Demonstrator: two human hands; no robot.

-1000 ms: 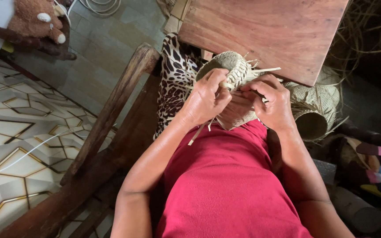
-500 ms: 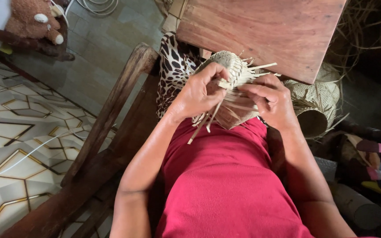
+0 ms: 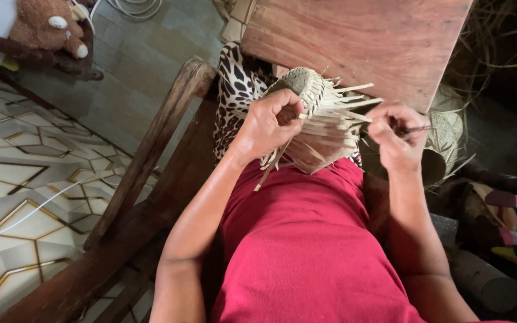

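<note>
One woven basket (image 3: 315,119) sits gripped in the left hand (image 3: 270,125); right hand (image 3: 393,134) fingers pinch one strand (image 3: 414,128).

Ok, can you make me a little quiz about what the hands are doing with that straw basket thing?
1. True or false: the left hand holds the woven basket piece.
2. Which thing lies behind the basket piece? A) wooden board B) glass bowl C) metal pan
3. Fill in: the right hand pinches a thin dark ____, apart from the loose straw strips.

Key: 1 true; 2 A; 3 tool (too small to tell which kind).
</note>
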